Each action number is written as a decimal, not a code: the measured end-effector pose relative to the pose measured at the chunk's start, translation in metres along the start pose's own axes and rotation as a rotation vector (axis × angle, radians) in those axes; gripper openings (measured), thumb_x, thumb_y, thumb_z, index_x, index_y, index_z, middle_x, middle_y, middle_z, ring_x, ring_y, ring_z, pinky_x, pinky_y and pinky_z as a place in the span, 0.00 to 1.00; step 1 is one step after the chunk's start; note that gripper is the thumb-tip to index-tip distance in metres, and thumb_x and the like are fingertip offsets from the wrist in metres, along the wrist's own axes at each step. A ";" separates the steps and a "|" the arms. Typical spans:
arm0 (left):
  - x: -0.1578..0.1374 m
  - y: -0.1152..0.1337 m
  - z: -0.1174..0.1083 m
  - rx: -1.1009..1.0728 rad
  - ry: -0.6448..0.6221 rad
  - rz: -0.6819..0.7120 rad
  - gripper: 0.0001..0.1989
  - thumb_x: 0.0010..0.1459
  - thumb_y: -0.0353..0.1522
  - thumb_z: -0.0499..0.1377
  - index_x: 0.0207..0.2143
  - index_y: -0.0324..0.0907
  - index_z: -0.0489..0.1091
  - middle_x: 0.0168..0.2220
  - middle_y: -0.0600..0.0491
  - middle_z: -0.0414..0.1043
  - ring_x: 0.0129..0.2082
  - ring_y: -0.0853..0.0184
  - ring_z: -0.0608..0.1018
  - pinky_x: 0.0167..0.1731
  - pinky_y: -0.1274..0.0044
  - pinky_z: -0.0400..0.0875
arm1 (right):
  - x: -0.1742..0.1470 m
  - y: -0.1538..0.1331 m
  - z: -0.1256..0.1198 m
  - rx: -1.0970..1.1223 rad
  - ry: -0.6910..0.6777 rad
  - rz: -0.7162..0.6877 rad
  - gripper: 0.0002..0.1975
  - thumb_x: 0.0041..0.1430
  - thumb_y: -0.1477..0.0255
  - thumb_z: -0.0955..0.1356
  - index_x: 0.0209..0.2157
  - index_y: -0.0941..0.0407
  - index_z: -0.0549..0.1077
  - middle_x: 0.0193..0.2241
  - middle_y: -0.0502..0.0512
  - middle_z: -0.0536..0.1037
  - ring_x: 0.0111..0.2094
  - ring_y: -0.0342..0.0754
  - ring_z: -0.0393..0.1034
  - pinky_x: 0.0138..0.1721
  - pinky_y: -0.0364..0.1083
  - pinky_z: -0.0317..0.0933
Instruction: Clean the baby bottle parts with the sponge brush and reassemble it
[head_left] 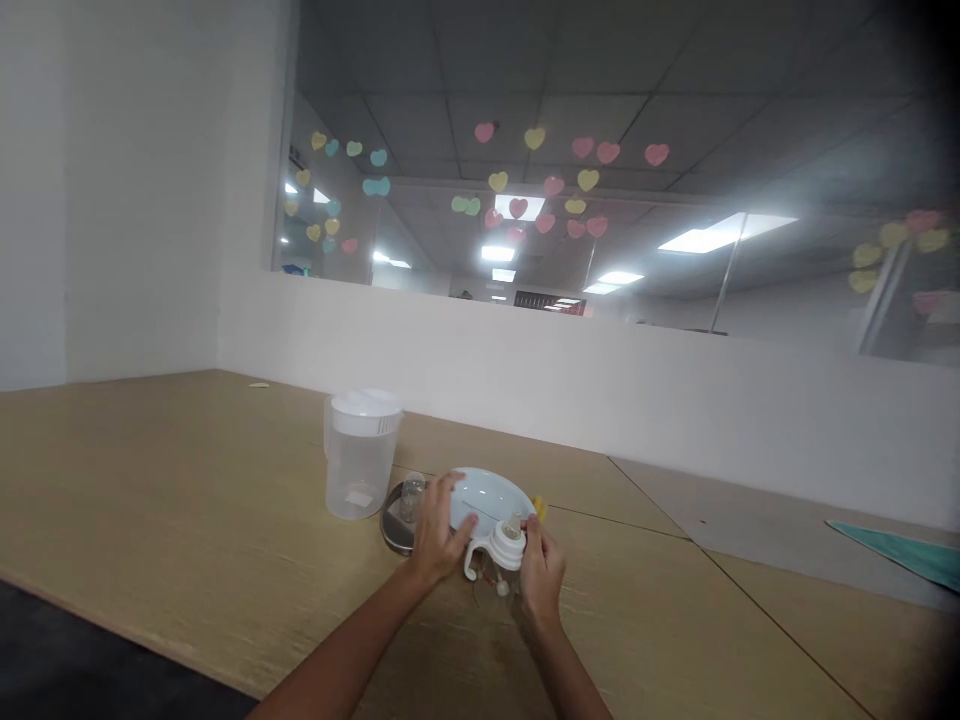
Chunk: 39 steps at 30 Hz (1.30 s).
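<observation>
A white oval dish [491,492] sits between my two hands. My left hand [436,530] is at its left rim, with the fingers over the far edge and the thumb across the near side. On the opposite side, the fingers of my right hand [543,566] close at the dish's right rim, right beside a baby bottle [507,545]. The clear bottle has a white collar, a pale teat and a curved white handle; it stands in front of the dish and hides part of it. Something yellow [540,508] shows behind the right rim.
Left of my hands, a round metal tray [391,540] holds a clear glass [411,496]. A clear pitcher with a white lid [364,455] stands beside it. Green cloth-like material [900,552] lies far right. Behind the wooden table [225,540] is a white wall [450,350] with a window.
</observation>
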<state>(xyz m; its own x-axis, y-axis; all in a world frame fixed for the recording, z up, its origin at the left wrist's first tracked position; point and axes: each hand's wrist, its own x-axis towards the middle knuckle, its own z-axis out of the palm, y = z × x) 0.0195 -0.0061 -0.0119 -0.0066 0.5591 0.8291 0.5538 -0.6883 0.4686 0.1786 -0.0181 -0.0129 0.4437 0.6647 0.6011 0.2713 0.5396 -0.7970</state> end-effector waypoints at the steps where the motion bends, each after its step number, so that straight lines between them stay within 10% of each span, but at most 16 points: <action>1: 0.004 -0.010 -0.003 0.069 0.091 -0.108 0.23 0.61 0.40 0.46 0.55 0.38 0.56 0.52 0.42 0.62 0.51 0.58 0.67 0.51 0.65 0.62 | -0.001 0.000 -0.001 -0.037 -0.016 -0.019 0.27 0.56 0.50 0.60 0.24 0.59 0.75 0.25 0.58 0.77 0.28 0.50 0.70 0.32 0.46 0.61; 5: 0.011 -0.047 -0.009 0.349 -0.003 -0.265 0.24 0.59 0.29 0.46 0.58 0.34 0.54 0.57 0.40 0.58 0.58 0.57 0.62 0.56 0.65 0.57 | -0.008 -0.007 -0.004 -0.242 -0.043 -0.150 0.28 0.58 0.52 0.58 0.42 0.60 0.75 0.35 0.61 0.78 0.34 0.51 0.71 0.35 0.45 0.60; 11: -0.002 -0.073 -0.005 0.562 -0.382 -0.280 0.31 0.48 0.25 0.52 0.57 0.38 0.58 0.62 0.42 0.55 0.62 0.53 0.57 0.59 0.63 0.51 | -0.005 -0.019 -0.014 -0.506 0.112 -0.245 0.33 0.61 0.55 0.56 0.59 0.65 0.60 0.22 0.53 0.74 0.21 0.47 0.65 0.24 0.43 0.52; 17: 0.003 -0.065 -0.006 0.634 -0.341 -0.334 0.28 0.50 0.27 0.55 0.55 0.40 0.59 0.53 0.42 0.63 0.55 0.54 0.63 0.54 0.66 0.58 | 0.009 -0.013 -0.022 -0.612 0.293 -0.429 0.29 0.62 0.61 0.56 0.56 0.67 0.63 0.24 0.58 0.75 0.24 0.46 0.66 0.27 0.43 0.54; 26: 0.016 -0.041 -0.017 0.740 -0.283 -0.378 0.21 0.45 0.20 0.57 0.44 0.39 0.66 0.44 0.45 0.64 0.44 0.57 0.68 0.43 0.69 0.63 | 0.006 -0.014 -0.023 -0.507 0.214 -0.448 0.29 0.62 0.58 0.56 0.52 0.66 0.67 0.19 0.53 0.73 0.19 0.45 0.64 0.23 0.42 0.55; 33: 0.018 0.010 -0.019 0.411 0.352 0.205 0.14 0.57 0.29 0.55 0.47 0.43 0.61 0.44 0.45 0.63 0.47 0.57 0.69 0.46 0.62 0.67 | 0.011 -0.002 -0.027 -0.455 0.159 -0.525 0.25 0.61 0.56 0.57 0.32 0.58 0.77 0.27 0.60 0.79 0.23 0.47 0.70 0.26 0.43 0.60; 39: 0.000 0.036 -0.002 0.094 0.356 0.671 0.14 0.60 0.30 0.55 0.48 0.45 0.57 0.41 0.48 0.63 0.51 0.60 0.70 0.45 0.63 0.75 | 0.009 0.004 -0.028 -0.481 0.096 -0.652 0.23 0.62 0.59 0.57 0.33 0.57 0.77 0.29 0.59 0.80 0.27 0.49 0.74 0.28 0.43 0.63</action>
<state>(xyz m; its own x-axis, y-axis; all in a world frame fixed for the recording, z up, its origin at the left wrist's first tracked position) 0.0375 -0.0315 0.0059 0.0971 -0.1581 0.9826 0.6022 -0.7768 -0.1845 0.2076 -0.0240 -0.0123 0.1353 0.2346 0.9626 0.8277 0.5074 -0.2399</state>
